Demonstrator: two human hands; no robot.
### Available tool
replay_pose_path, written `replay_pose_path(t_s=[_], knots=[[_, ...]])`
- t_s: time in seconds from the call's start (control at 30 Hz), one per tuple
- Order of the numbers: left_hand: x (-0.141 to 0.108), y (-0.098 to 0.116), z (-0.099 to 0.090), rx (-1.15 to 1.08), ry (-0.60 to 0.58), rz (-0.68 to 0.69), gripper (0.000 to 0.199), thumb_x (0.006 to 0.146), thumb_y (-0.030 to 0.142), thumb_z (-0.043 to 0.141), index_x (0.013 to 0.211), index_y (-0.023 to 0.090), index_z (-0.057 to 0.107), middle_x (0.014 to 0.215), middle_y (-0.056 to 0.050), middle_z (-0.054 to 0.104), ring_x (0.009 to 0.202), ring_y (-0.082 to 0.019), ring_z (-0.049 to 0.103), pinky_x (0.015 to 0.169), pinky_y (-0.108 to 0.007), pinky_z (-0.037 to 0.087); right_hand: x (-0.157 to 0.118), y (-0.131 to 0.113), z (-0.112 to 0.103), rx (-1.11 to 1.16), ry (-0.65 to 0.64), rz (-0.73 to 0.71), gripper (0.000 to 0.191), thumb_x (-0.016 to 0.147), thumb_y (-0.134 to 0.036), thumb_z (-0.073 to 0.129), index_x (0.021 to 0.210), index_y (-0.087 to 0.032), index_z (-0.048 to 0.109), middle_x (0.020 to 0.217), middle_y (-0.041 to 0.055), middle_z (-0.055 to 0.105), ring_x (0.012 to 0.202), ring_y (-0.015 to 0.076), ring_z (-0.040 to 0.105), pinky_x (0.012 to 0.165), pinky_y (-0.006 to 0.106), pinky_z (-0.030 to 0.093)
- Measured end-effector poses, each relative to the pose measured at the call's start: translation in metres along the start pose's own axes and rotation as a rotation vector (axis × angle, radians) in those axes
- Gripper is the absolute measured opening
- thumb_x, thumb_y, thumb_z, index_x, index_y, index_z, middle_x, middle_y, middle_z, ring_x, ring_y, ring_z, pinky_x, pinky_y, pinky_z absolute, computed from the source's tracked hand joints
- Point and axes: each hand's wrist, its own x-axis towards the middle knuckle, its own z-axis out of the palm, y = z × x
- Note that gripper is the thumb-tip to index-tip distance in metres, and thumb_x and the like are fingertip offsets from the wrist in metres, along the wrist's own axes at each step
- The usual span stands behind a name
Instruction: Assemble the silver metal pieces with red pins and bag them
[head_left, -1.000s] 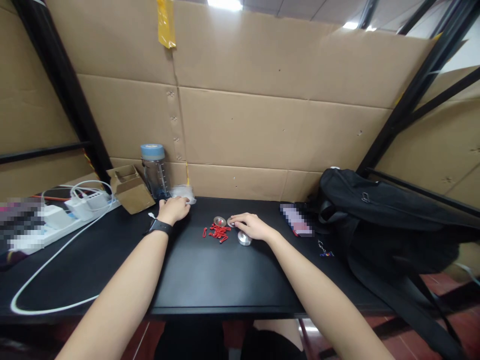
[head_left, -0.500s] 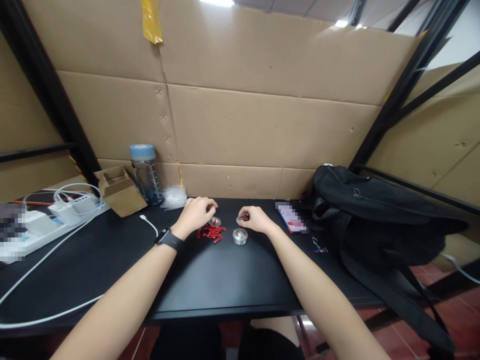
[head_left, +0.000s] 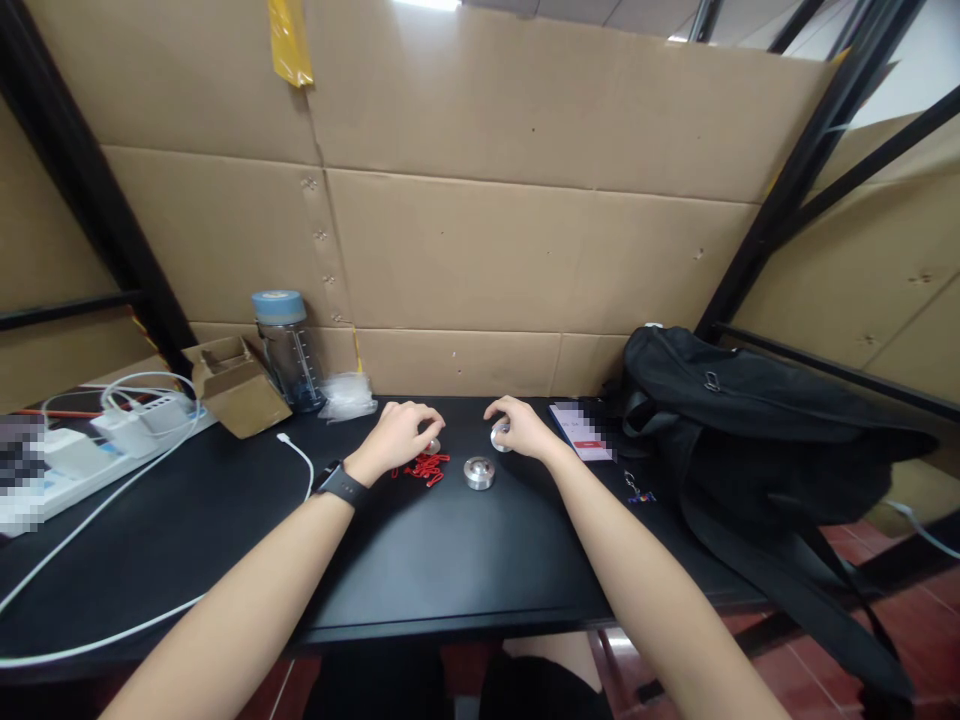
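My left hand point(head_left: 405, 434) is over the left part of the desk with its fingers curled down, thumb and fingertips at a small round shiny disc point(head_left: 433, 447) that they partly cover. Right below it lies a heap of thin red cords point(head_left: 427, 468). My right hand point(head_left: 523, 427) has its thumb across a round silver disc point(head_left: 498, 440); the far fingertips are partly hidden. Between the hands and nearer to me stands a low round metal piece point(head_left: 479, 474) with a domed top, touched by neither hand.
On the left are a power strip point(head_left: 105, 452) with white cables, an open cardboard box point(head_left: 238, 392), a water bottle point(head_left: 289, 350) and a clear plastic bag point(head_left: 349, 396). A phone point(head_left: 581, 432), a keyring point(head_left: 637, 489) and a black bag point(head_left: 757, 430) lie right. Cardboard point(head_left: 465, 250) walls the back.
My right hand and its silver disc have shifted a little to the right, away from the domed metal piece. My left fingertips have come lower, nearer the small disc.
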Motion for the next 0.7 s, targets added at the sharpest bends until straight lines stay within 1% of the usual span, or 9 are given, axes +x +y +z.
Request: replay_pose_path(t_s=[0.1, 0.17, 0.23, 0.3, 0.37, 0.43, 0.5, 0.57, 0.7], knots=[[0.000, 0.001, 0.001, -0.006, -0.005, 0.012, 0.029, 0.096, 0.035, 0.050, 0.093, 0.024, 0.076, 0.097, -0.003, 0.077, 0.092, -0.020, 0.067, 0.086, -0.031, 0.043, -0.001, 0.003, -0.006, 0.089, -0.034, 0.060, 0.038, 0.066, 0.000, 0.064, 0.098, -0.019, 0.071, 0.103, 0.0050, 0.067, 0.078, 0.0128, 0.068, 0.073, 0.024, 0.052], [0.000, 0.002, 0.000, -0.023, 0.000, 0.012, 0.028, 0.096, 0.035, 0.051, 0.092, 0.024, 0.076, 0.096, -0.003, 0.077, 0.091, -0.020, 0.067, 0.087, -0.031, 0.044, -0.002, 0.003, -0.010, 0.179, -0.056, 0.123, 0.028, 0.070, -0.006, 0.068, 0.095, -0.018, 0.072, 0.095, 0.0051, 0.070, 0.077, 0.0146, 0.069, 0.073, 0.026, 0.054], [-0.001, 0.003, 0.001, -0.072, -0.009, 0.015, 0.028, 0.096, 0.036, 0.052, 0.092, 0.023, 0.076, 0.092, -0.003, 0.076, 0.088, -0.020, 0.067, 0.086, -0.031, 0.045, -0.002, -0.002, -0.013, 0.332, -0.061, 0.182, 0.021, 0.071, -0.013, 0.074, 0.092, -0.017, 0.072, 0.086, 0.0049, 0.071, 0.076, 0.0163, 0.070, 0.073, 0.028, 0.055], [-0.001, 0.007, 0.002, -0.177, -0.028, 0.021, 0.027, 0.095, 0.037, 0.053, 0.095, 0.023, 0.076, 0.092, -0.003, 0.075, 0.084, -0.019, 0.067, 0.082, -0.029, 0.047, -0.002, -0.012, -0.014, 0.530, -0.053, 0.202, 0.025, 0.069, -0.021, 0.081, 0.091, -0.016, 0.071, 0.083, 0.0050, 0.072, 0.078, 0.0176, 0.070, 0.076, 0.030, 0.056], [-0.001, 0.013, 0.004, -0.329, -0.034, 0.024, 0.028, 0.096, 0.039, 0.053, 0.101, 0.023, 0.075, 0.099, -0.004, 0.074, 0.083, -0.017, 0.067, 0.079, -0.027, 0.049, -0.003, -0.026, -0.013, 0.710, -0.043, 0.173, 0.032, 0.065, -0.027, 0.086, 0.091, -0.016, 0.070, 0.084, 0.0051, 0.073, 0.081, 0.0182, 0.071, 0.080, 0.032, 0.056], [-0.001, 0.019, 0.007, -0.494, -0.029, 0.017, 0.031, 0.097, 0.040, 0.051, 0.106, 0.022, 0.074, 0.106, -0.005, 0.073, 0.083, -0.016, 0.067, 0.078, -0.027, 0.050, -0.004, -0.040, -0.011, 0.818, -0.034, 0.140, 0.034, 0.063, -0.030, 0.089, 0.088, -0.017, 0.071, 0.085, 0.0041, 0.074, 0.080, 0.0174, 0.071, 0.081, 0.032, 0.055], [0.000, 0.025, 0.009, -0.654, -0.045, -0.004, 0.035, 0.098, 0.043, 0.049, 0.107, 0.019, 0.073, 0.106, -0.007, 0.074, 0.084, -0.016, 0.067, 0.079, -0.027, 0.051, -0.005, -0.050, -0.009, 0.854, -0.044, 0.120, 0.033, 0.062, -0.030, 0.091, 0.085, -0.018, 0.072, 0.084, 0.0032, 0.075, 0.079, 0.0164, 0.070, 0.080, 0.031, 0.055], [0.001, 0.029, 0.011, -0.784, -0.098, -0.024, 0.037, 0.097, 0.046, 0.052, 0.106, 0.017, 0.073, 0.102, -0.008, 0.074, 0.086, -0.018, 0.067, 0.080, -0.028, 0.052, -0.006, -0.055, -0.008, 0.840, -0.074, 0.109, 0.031, 0.062, -0.031, 0.091, 0.083, -0.017, 0.073, 0.083, 0.0037, 0.075, 0.078, 0.0167, 0.071, 0.080, 0.032, 0.055], [0.001, 0.029, 0.011, -0.885, -0.210, -0.041, 0.037, 0.089, 0.048, 0.063, 0.104, 0.015, 0.074, 0.101, -0.008, 0.075, 0.089, -0.020, 0.067, 0.083, -0.030, 0.052, -0.008, -0.058, -0.008, 0.794, -0.112, 0.111, 0.031, 0.061, -0.034, 0.091, 0.080, -0.016, 0.075, 0.080, 0.0060, 0.076, 0.077, 0.0202, 0.073, 0.080, 0.036, 0.057]])
